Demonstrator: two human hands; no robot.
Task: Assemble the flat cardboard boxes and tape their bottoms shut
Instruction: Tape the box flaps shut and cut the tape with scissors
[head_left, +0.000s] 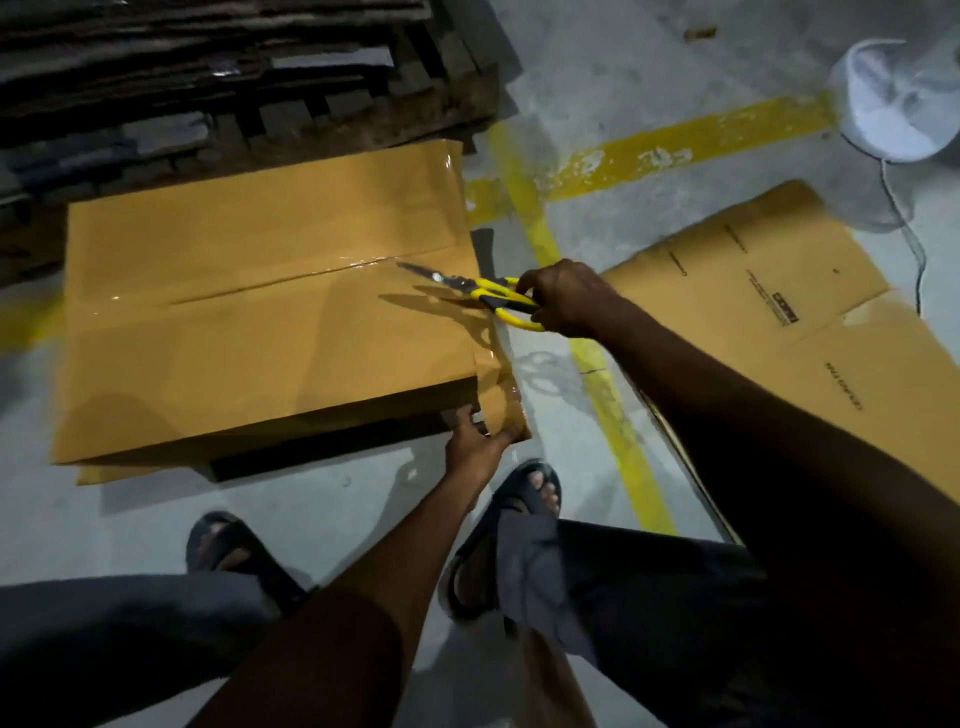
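An assembled brown cardboard box stands bottom-up on the floor, with shiny clear tape along its centre seam. A strip of tape runs off the box's right edge down to my left hand, which pinches its lower end near the box's front right corner. My right hand grips yellow-handled scissors; their blades point left over the taped seam at the right edge. A flat cardboard box with printed text lies on the floor to the right.
A dark wooden pallet stacked with flat cardboard sits behind the box. Yellow floor lines cross the grey concrete. A white fan with a cord stands at the top right. My legs and sandalled feet are below.
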